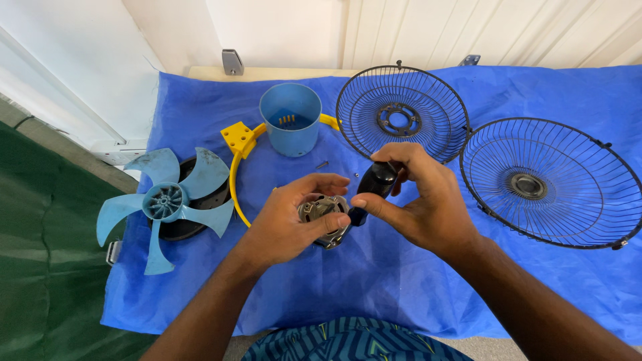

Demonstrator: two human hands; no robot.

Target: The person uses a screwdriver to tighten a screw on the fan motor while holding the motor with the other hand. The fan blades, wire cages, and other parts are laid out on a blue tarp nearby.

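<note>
My left hand point(294, 217) grips a small grey metal fan motor point(322, 212) just above the blue cloth point(374, 281). My right hand point(418, 197) is closed around the black handle of a screwdriver point(376, 182), whose lower end meets the motor's right side. The tip itself is hidden between my fingers and the motor. Both hands are close together at the centre of the table.
A light blue fan blade point(164, 204) lies on a black round part at the left. A blue cylindrical housing point(291, 119) and a yellow curved bracket point(239, 144) sit behind the hands. Two black wire guards point(401, 117) point(548, 184) lie at the right. Small screws point(322, 164) rest on the cloth.
</note>
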